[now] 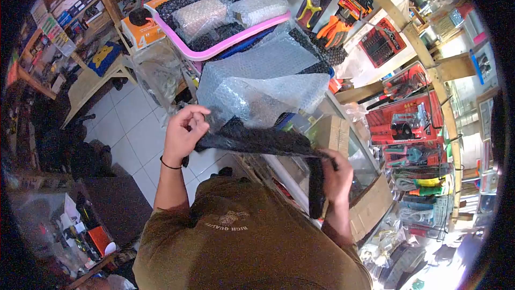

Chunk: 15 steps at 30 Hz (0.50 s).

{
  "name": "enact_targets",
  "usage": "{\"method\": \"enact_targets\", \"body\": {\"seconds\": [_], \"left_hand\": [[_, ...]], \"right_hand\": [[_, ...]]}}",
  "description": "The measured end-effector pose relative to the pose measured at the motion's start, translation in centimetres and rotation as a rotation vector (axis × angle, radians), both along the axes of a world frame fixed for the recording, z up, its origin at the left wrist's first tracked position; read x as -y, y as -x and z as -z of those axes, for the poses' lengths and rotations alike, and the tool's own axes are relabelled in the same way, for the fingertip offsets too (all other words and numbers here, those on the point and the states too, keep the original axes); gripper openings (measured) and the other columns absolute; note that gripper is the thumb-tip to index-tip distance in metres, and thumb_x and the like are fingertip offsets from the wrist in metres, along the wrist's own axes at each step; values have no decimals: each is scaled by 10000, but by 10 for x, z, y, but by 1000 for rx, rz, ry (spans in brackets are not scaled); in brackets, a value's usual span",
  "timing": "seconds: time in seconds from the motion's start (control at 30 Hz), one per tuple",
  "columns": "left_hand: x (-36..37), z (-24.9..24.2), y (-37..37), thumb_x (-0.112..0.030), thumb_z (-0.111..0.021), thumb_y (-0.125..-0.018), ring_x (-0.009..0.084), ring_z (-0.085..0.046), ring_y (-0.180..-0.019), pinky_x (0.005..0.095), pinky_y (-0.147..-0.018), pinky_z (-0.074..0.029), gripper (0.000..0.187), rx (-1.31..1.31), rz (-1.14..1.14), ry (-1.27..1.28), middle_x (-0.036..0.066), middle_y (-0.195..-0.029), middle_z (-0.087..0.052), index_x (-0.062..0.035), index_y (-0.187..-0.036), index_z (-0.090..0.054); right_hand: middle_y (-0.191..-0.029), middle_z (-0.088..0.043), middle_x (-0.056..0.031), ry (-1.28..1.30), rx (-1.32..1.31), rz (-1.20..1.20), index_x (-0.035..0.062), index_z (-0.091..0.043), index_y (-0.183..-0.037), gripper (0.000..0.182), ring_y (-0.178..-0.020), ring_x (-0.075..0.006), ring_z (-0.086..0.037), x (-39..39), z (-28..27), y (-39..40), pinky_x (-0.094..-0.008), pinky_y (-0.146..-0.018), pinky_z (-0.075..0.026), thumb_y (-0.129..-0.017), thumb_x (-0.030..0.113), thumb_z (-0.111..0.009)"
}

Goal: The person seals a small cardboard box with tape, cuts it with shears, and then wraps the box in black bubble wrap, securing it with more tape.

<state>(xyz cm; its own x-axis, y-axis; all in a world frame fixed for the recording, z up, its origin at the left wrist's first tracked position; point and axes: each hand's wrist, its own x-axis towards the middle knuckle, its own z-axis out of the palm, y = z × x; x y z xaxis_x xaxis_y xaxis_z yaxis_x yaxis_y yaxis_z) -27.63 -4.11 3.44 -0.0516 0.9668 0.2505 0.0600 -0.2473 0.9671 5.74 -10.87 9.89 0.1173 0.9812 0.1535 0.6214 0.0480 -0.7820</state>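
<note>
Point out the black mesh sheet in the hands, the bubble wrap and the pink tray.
black mesh sheet (257, 141), head view, middle of the stretched strip.
bubble wrap (263, 78), head view, centre of the clear sheet.
pink tray (225, 46), head view, front rim.

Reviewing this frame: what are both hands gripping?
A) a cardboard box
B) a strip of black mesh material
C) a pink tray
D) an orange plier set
B: the left hand and right hand each pinch an end of the black mesh strip, in front of the bubble wrap.
</note>
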Motion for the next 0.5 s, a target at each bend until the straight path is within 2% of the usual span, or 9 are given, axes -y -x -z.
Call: {"method": "enact_targets", "body": {"seconds": [0.07, 0.1, 0.17, 0.2, 0.23, 0.3, 0.33, 0.43, 0.5], "left_hand": [[0, -19, 5, -212, -812, -629, 29, -432, -589, 201, -508, -329, 469, -102, 275, 78, -59, -695, -503, -83, -1033, -613], [-2, -23, 4, -212, -812, -629, 29, -432, -589, 201, -508, -329, 469, -106, 286, 82, -59, -695, -503, -83, -1033, -613], [-6, -29, -4, -251, -839, -575, 82, -479, -585, 247, -521, -372, 540, -427, 606, -9, -19, -693, -532, -86, -1038, -615], [-3, -37, -14, -212, -818, -585, 180, -535, -586, 311, -550, -418, 458, -457, 652, -42, 58, -697, -573, -75, -982, -637], [-4, -32, -15, -212, -818, -585, 180, -535, -586, 311, -550, -418, 458, -456, 668, -36, 58, -697, -573, -75, -982, -637], [-8, -18, -15, -150, -759, -605, 268, -572, -642, 355, -596, -443, 323, -535, 897, 4, 117, -710, -591, -64, -898, -655], [-10, -24, -15, -98, -684, -618, 300, -577, -668, 361, -599, -445, 209, -612, 932, 84, 144, -709, -585, -37, -813, -639], [-19, -8, -8, -82, -653, -613, 298, -575, -663, 360, -597, -445, 181, -703, 830, -66, 146, -709, -578, -18, -776, -609], [-25, -1, -8, -76, -643, -618, 276, -577, -629, 354, -573, -442, 160, -645, 809, -126, 140, -698, -586, -11, -754, -589]], "right_hand": [[-820, -649, -44, 156, -229, 102, -13, -632, -964, 171, -772, -105, -572, -4, 5, -16, -250, -727, -453, -815, 50, -577], [-820, -649, -44, 159, -234, 114, -13, -632, -964, 171, -772, -105, -572, -4, 3, -19, -250, -727, -453, -815, 50, -577], [-807, -625, -37, 318, -479, 136, -40, -617, -935, 177, -706, -102, -557, -3, -2, -24, -247, -692, -445, -825, 71, -536], [-768, -624, -57, 313, -497, 152, -34, -611, -911, 174, -647, -107, -567, -2, 0, -27, -252, -632, -460, -828, 95, -528], [-768, -624, -57, 318, -501, 168, -34, -611, -911, 174, -647, -107, -567, 0, 2, -32, -252, -632, -460, -828, 95, -528], [-726, -623, -85, 382, -642, 179, -32, -601, -889, 166, -570, -148, -586, 4, 3, -44, -261, -558, -478, -831, 101, -521], [-705, -627, -116, 460, -597, 228, -40, -592, -878, 167, -521, -185, -594, 6, -9, -44, -280, -507, -490, -829, 104, -524], [-754, -635, -53, 532, -768, 142, -24, -631, -912, 169, -632, -114, -590, 21, 9, -74, -240, -604, -464, -809, 102, -586], [-761, -641, -67, 497, -795, 219, -23, -633, -922, 188, -633, -130, -595, 34, 24, -81, -255, -609, -474, -788, 108, -616]]}}
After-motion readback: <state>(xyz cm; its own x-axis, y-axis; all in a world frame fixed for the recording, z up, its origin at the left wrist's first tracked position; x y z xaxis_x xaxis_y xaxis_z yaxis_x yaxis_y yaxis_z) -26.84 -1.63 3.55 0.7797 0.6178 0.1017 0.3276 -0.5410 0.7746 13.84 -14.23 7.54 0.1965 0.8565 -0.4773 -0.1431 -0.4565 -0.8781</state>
